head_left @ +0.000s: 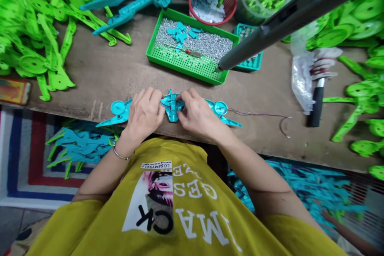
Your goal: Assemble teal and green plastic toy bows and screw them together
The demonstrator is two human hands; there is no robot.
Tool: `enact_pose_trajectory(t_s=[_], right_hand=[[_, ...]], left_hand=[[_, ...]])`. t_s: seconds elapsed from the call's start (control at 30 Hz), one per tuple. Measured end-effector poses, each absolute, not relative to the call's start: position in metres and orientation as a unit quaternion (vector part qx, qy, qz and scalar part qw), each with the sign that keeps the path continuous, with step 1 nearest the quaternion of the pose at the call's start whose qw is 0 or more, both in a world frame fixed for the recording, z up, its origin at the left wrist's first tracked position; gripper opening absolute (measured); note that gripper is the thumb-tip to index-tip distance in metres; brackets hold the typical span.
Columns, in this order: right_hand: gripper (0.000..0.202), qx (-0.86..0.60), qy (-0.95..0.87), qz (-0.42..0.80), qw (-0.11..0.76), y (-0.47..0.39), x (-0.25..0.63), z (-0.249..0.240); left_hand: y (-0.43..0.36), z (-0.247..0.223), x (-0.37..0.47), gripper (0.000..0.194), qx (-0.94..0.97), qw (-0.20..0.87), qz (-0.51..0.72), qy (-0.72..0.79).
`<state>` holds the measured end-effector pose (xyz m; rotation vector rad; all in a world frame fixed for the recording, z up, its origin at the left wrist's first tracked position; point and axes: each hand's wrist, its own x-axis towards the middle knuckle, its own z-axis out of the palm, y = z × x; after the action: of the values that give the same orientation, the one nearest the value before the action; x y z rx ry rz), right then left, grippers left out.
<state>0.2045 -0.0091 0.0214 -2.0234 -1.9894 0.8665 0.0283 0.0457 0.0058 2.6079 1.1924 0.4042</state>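
A turquoise plastic part [172, 106] with long pointed ends and a round disc near each end lies across the front of the table before me. My left hand [146, 108] is closed over it just left of its middle block, fingers curled down. On the other side of that block, my right hand [196, 112] pinches the part between thumb and fingers. What the fingertips press on is partly hidden. Thin dark red and blue wires [258, 114] run out from the part's right side along the table.
A green tray [187, 74] holds small metal screws, turquoise pieces and a screwdriver [192, 53]. Behind it stand a red basket [232, 2] and a tub of green pieces. Green parts [33, 24] pile at both sides. A black-handled hammer [316, 102] lies right. A dark bar crosses overhead.
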Motion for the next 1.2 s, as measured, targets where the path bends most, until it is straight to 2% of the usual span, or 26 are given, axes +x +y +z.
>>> enact_pose_trajectory(t_s=[0.13, 0.47, 0.8, 1.03, 1.2], right_hand=[[0.037, -0.666, -0.674, 0.302, 0.107, -0.012, 0.215, 0.019], [0.042, -0.658, -0.655, 0.342, 0.144, -0.018, 0.212, 0.013], [0.035, -0.652, -0.684, 0.297, 0.139, -0.026, 0.210, 0.011], [0.033, -0.662, -0.654, 0.329, 0.161, -0.020, 0.213, 0.014], [0.032, -0.685, -0.625, 0.330, 0.176, -0.011, 0.214, 0.015]], left_hand=[[0.045, -0.002, 0.013, 0.017, 0.894, 0.078, 0.132, 0.422], [0.045, -0.021, 0.003, 0.017, 0.868, 0.183, 0.219, 0.407], [0.046, -0.017, -0.003, 0.013, 0.819, 0.291, 0.283, 0.406], [0.047, -0.021, 0.001, 0.010, 0.817, 0.237, 0.290, 0.439], [0.049, -0.017, 0.001, 0.011, 0.826, 0.247, 0.269, 0.429]])
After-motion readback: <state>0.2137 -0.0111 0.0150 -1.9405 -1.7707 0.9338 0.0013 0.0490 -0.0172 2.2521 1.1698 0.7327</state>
